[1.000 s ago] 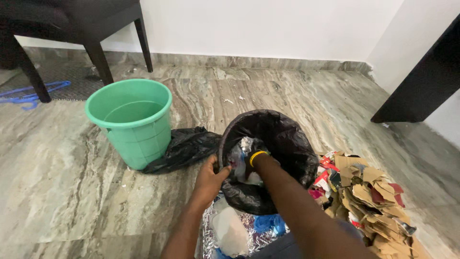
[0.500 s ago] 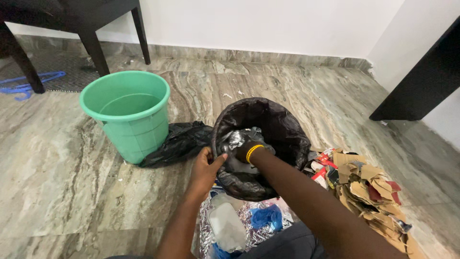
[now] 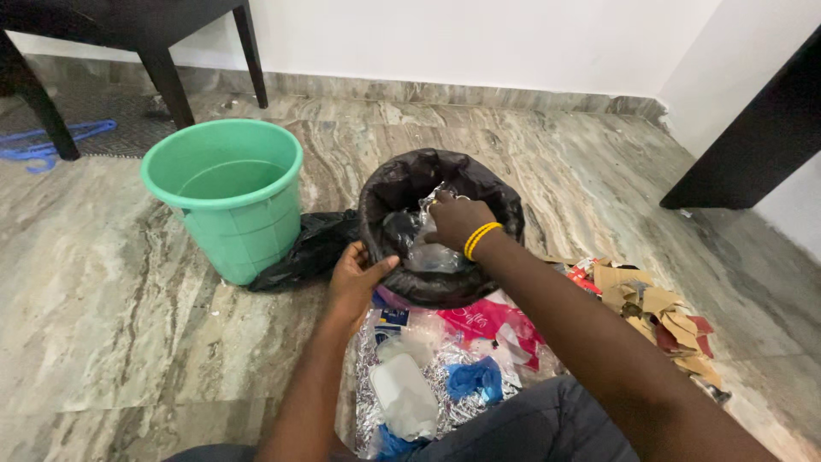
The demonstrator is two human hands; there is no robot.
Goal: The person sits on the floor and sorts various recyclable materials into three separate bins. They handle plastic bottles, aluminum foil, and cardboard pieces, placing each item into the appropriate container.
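Observation:
A black bin bag (image 3: 402,184) stands open on the marble floor in front of me. My left hand (image 3: 357,278) grips its near rim. My right hand (image 3: 456,221), with yellow bands at the wrist, is at the bag's mouth, closed on a crumpled piece of clear plastic and foil (image 3: 426,250). Below the bag lie loose scraps: foil sheet (image 3: 372,411), a clear plastic bottle (image 3: 404,395), a blue crumpled piece (image 3: 475,379) and a pink wrapper (image 3: 479,321).
A green plastic bucket (image 3: 224,195) stands left of the bag, with another black bag (image 3: 308,248) lying between them. Torn cardboard pieces (image 3: 654,312) are heaped at the right. Dark furniture legs (image 3: 162,73) stand at the back left, a dark panel (image 3: 753,145) at the right.
My right hand has come up out of the bag's inside to its mouth, holding crumpled plastic. The bag sits lower and more of the pink wrapper shows beneath it.

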